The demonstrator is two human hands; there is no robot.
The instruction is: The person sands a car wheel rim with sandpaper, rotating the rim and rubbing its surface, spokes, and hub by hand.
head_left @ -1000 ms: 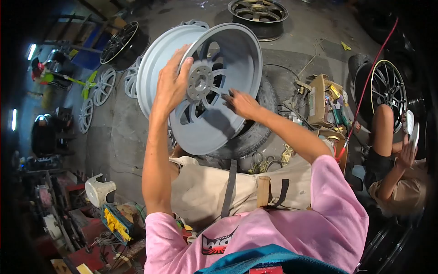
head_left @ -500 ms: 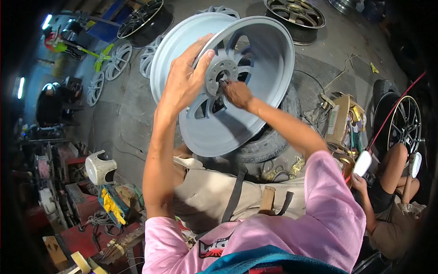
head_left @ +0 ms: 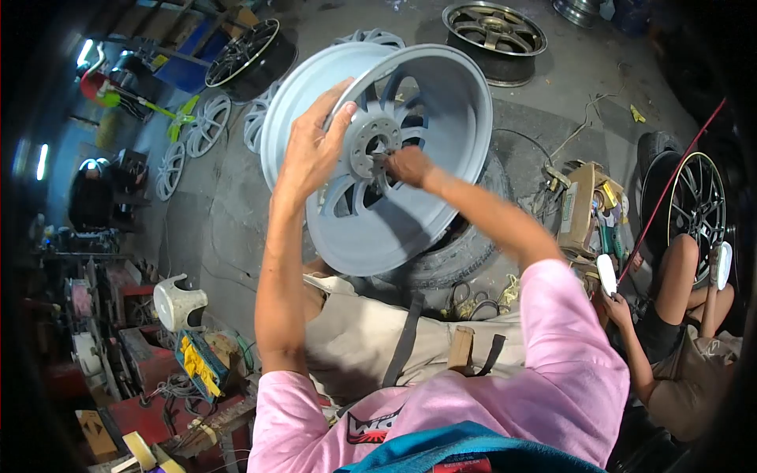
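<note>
A large grey wheel rim point(head_left: 465, 110) stands tilted in front of me, its open barrel side and spokes showing. My left hand point(head_left: 311, 150) grips the rim's near edge at the left, thumb inside and fingers over the outer barrel. Inside the barrel, my right hand point(head_left: 406, 167) is closed at the hub point(head_left: 371, 138), beside its centre hole. A small dark thing shows at its fingertips, too small to name. Behind and below the rim lies a black tyre point(head_left: 465, 256).
A cardboard box point(head_left: 579, 206) of tools stands at right, near a red hose point(head_left: 670, 189). A seated co-worker point(head_left: 686, 355) holds white objects. Further wheels point(head_left: 495, 39) lie behind. At left are a white stool point(head_left: 177, 303) and a blue basket point(head_left: 201, 364).
My right hand has moved from the lower spokes up to the hub and closed there. My left hand keeps its hold on the rim. The co-worker's hands have moved apart.
</note>
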